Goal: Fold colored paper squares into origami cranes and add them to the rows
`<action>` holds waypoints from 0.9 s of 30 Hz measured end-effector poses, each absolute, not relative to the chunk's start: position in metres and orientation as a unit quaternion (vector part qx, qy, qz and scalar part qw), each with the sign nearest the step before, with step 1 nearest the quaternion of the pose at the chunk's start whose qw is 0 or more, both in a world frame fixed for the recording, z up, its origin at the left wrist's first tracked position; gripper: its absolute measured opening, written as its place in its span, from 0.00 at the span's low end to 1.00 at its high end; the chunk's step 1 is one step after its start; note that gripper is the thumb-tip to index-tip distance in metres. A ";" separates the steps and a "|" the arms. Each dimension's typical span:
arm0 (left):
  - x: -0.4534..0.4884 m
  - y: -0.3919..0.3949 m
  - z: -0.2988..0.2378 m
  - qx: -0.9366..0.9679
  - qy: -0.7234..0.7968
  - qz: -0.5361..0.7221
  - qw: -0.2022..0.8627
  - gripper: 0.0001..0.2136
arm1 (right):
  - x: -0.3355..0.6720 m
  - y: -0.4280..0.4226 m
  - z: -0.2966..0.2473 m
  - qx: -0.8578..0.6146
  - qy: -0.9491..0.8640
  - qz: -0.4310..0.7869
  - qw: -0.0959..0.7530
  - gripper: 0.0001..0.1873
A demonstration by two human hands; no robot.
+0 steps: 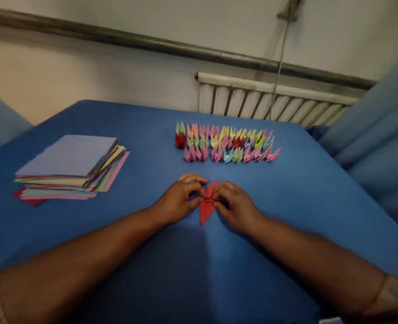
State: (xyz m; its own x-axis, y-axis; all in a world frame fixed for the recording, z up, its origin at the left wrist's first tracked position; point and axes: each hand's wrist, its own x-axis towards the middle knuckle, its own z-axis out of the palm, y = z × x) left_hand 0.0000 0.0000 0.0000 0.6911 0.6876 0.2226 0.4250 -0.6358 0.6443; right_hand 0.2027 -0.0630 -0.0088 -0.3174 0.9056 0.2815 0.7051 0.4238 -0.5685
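Note:
Between my two hands, over the middle of the table, is a piece of red origami paper (207, 210) folded into a narrow diamond shape. My left hand (181, 198) pinches its left edge between thumb and fingers. On the opposite edge my right hand (234, 203) is closed in the same way, with thumb and fingertips at the paper's middle. The lower point of the paper sticks out toward me and its upper point shows between the fingertips. My fingers partly hide the folds at the centre.
Behind my hands, several rows of small folded paper cranes (230, 144) in many colours stand on the blue table (145, 130). At the left lies a stack of coloured paper sheets (70, 155), with a red piece (33, 201) under its corner. Beyond are a radiator (246, 96) and a blue curtain (381, 135).

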 end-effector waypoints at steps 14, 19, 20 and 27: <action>0.004 -0.002 0.003 0.897 0.328 0.179 0.236 0.08 | 0.198 -0.055 -0.009 -0.541 -0.753 0.207 0.313 0.07; 0.003 -0.001 0.002 0.900 0.322 0.180 0.230 0.07 | 0.197 -0.055 -0.007 -0.548 -0.745 0.211 0.315 0.05; 0.003 -0.001 0.002 0.899 0.322 0.185 0.233 0.07 | 0.197 -0.055 -0.007 -0.542 -0.749 0.209 0.319 0.05; 0.003 -0.001 -0.001 0.876 0.331 0.227 0.268 0.03 | 0.200 -0.063 -0.005 -0.484 -0.826 0.119 0.264 0.06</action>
State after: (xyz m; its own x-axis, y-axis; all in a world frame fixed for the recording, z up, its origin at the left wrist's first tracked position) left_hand 0.0032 -0.0006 -0.0007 0.6782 0.7009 0.2208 0.4573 -0.6377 0.6198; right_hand 0.1997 -0.0630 -0.0049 -0.3918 0.8621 0.3215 0.7364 0.5033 -0.4521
